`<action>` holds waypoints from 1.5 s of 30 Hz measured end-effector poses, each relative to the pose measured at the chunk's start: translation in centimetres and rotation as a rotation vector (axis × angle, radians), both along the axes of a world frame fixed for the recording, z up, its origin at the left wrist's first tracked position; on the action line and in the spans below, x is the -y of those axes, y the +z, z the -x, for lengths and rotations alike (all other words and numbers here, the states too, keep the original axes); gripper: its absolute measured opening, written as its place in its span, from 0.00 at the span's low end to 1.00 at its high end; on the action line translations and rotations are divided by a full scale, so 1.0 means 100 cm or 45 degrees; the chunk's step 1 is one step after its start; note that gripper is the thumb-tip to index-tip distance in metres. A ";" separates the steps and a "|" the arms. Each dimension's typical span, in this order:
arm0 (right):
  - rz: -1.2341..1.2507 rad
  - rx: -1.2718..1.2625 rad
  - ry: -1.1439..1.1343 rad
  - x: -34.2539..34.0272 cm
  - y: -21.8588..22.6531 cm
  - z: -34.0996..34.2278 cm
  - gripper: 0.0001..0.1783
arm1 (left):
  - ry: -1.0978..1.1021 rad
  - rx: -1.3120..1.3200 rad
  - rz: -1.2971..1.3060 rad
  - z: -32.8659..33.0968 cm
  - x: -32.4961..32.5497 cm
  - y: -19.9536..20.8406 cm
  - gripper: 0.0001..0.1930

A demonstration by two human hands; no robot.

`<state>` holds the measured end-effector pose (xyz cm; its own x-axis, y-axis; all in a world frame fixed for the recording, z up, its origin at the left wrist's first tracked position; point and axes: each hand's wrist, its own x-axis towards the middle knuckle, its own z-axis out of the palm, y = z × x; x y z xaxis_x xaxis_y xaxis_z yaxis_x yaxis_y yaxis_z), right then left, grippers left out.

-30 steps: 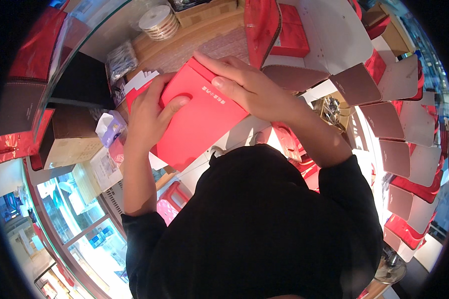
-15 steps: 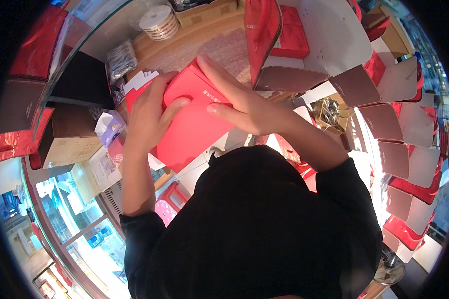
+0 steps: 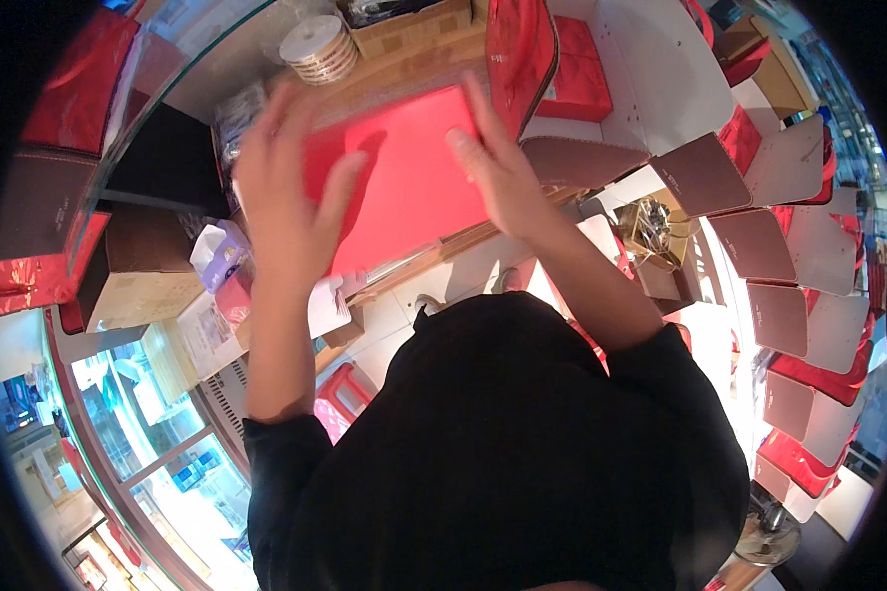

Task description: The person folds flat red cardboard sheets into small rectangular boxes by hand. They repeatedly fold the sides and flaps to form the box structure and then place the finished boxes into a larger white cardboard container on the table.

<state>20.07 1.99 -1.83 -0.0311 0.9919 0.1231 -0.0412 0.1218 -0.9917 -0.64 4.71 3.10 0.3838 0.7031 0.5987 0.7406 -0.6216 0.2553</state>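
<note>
A flat red cardboard box (image 3: 404, 182) is held tilted above the wooden counter, its broad plain face toward me. My right hand (image 3: 503, 182) grips its right edge, the thumb on the face and the fingers running up along the side. On the left, my left hand (image 3: 291, 197) is smeared by motion, with fingers spread and thumb apart, over the box's left part. Whether that palm touches the box I cannot tell. The box's back and its far left edge are hidden.
A stack of white ribbon spools (image 3: 318, 49) stands on the wooden counter (image 3: 404, 74) beyond the box. Leftward are a purple tissue box (image 3: 220, 254) and a brown carton (image 3: 138, 261). Open red-and-white gift boxes (image 3: 650, 69) line the right. A red stool (image 3: 345, 389) sits below.
The red box has turned, its printed edge no longer showing. My left hand has opened off its grip with fingers spreading. My right hand has shifted right to the box's right edge.
</note>
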 end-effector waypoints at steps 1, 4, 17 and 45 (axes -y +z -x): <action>0.058 -0.126 -0.131 0.000 0.000 -0.002 0.35 | 0.042 0.086 -0.111 0.000 0.001 0.001 0.27; -0.081 -0.554 -0.326 -0.019 -0.040 -0.002 0.33 | 0.082 0.631 -0.224 0.004 0.015 -0.020 0.29; 0.132 -0.238 0.404 0.008 -0.059 -0.003 0.45 | -0.014 1.844 0.678 0.017 0.024 -0.071 0.27; -0.416 -0.245 0.429 -0.013 0.014 -0.007 0.47 | -0.379 1.082 0.595 0.001 0.041 -0.035 0.35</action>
<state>20.81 3.27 -0.42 -0.2893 0.8392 0.4605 -0.3099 0.3730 -0.8745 -0.74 0.59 -0.43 0.1565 0.8822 0.4441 0.0318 -0.4539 0.8905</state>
